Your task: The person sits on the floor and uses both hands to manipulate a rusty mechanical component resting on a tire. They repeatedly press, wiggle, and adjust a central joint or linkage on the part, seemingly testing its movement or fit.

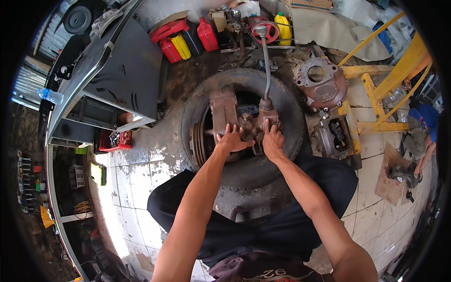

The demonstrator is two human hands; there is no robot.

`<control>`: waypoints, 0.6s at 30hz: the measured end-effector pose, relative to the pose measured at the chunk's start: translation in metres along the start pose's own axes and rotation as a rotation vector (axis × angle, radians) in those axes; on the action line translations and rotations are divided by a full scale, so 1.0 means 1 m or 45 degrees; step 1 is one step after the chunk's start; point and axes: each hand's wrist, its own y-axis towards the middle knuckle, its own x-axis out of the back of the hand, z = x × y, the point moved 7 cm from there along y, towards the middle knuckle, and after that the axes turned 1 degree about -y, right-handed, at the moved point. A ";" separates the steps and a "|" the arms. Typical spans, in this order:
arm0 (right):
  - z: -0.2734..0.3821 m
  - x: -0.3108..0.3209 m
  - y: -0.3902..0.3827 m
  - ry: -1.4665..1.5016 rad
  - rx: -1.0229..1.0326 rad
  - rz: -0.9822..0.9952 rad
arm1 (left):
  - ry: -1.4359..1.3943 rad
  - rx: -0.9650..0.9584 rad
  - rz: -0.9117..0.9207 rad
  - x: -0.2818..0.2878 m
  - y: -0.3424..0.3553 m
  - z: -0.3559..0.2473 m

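A rusty brown metal housing (223, 105) rests inside a large black tyre (242, 181) between my legs, with a long lever (267, 66) standing up from its right part. Grooved round discs (197, 143) show at the housing's left side. My left hand (231, 140) is spread on the housing, fingers apart and thumb pointing right. Just right of it, my right hand (273, 141) rests on the housing below the lever's base, index finger stretched forward and the other fingers slightly bent. Neither hand appears to hold anything; what lies under the palms is hidden.
A bell housing (324, 89) and an open casing (331, 141) lie right, beside a yellow frame (383, 127). A co-worker (423, 127) bends over parts at far right. Left are a grey cabinet (122, 80) and red crate (115, 140). Jerrycans (206, 35) stand behind the tyre.
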 end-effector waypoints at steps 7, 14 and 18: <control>-0.003 -0.005 0.001 -0.053 0.017 -0.022 | 0.022 -0.029 -0.014 -0.006 -0.001 -0.001; -0.006 -0.003 0.006 -0.097 0.021 -0.048 | 0.001 -0.025 -0.036 0.001 0.003 -0.001; -0.006 -0.002 0.009 -0.101 -0.006 0.012 | 0.007 -0.023 -0.049 0.005 0.003 -0.001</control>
